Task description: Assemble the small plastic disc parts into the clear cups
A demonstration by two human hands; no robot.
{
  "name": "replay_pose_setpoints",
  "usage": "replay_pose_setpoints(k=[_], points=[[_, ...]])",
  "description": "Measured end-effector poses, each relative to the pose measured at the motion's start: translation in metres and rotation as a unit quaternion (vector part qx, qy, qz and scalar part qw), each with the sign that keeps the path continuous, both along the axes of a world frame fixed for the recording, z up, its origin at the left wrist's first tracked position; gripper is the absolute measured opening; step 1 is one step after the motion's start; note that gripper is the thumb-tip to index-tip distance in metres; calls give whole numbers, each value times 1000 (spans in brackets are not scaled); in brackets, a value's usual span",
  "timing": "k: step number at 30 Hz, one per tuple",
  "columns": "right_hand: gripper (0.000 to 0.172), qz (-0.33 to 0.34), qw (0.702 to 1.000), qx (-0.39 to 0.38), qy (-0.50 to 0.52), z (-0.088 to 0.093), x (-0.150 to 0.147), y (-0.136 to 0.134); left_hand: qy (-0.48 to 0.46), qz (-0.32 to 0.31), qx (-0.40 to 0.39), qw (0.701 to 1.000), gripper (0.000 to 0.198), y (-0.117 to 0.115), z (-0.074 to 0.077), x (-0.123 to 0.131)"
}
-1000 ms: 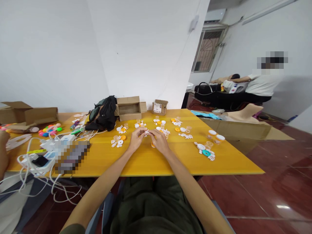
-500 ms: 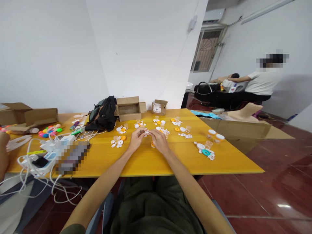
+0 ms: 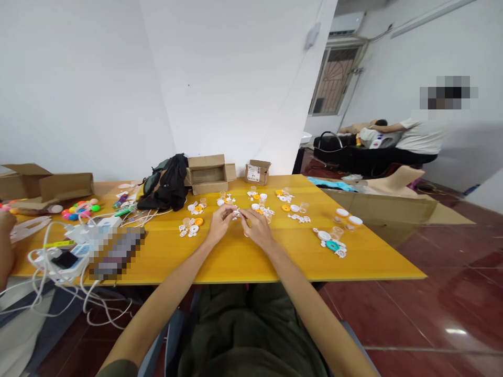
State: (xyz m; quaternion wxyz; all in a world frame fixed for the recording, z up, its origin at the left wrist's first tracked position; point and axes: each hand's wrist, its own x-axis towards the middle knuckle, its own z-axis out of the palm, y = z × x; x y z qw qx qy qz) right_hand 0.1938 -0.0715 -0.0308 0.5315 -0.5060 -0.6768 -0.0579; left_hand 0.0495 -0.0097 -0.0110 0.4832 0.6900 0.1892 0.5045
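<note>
My left hand (image 3: 220, 223) and my right hand (image 3: 257, 228) meet over the middle of the yellow table (image 3: 220, 262). Their fingertips close on a small white plastic piece (image 3: 236, 213), whose exact shape is too small to make out. Around them lie groups of white perforated parts, lids and clear cups. An orange ring (image 3: 198, 222) with a white disc (image 3: 194, 229) is left of my left hand. Beyond my right hand are another orange ring (image 3: 285, 208) and a clear cup (image 3: 304, 207). Whatever lies directly under my right palm is mostly hidden.
Two lidded clear jars (image 3: 353, 223) and a teal ring (image 3: 332, 245) are at the right. Cardboard boxes (image 3: 208, 186), a black bag (image 3: 167, 188), a power strip (image 3: 74, 262) and tangled white cables (image 3: 37, 293) occupy the back and left. Another person's hand (image 3: 6, 225) shows at the far left.
My right hand's fingers have shifted slightly around the small white piece. An orange part that showed below the right hand is now mostly covered. My left hand stays nearly still.
</note>
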Motion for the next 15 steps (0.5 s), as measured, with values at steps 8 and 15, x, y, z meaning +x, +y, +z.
replay_pose_setpoints(k=[8,15], points=[[29,4,1000,8,-6,-1,1,0,-7,-4,-23,1000,23,-1,1,1],[28,23,998,-17,51,6,1,-2,-5,-16,-40,999,30,-1,1,1]])
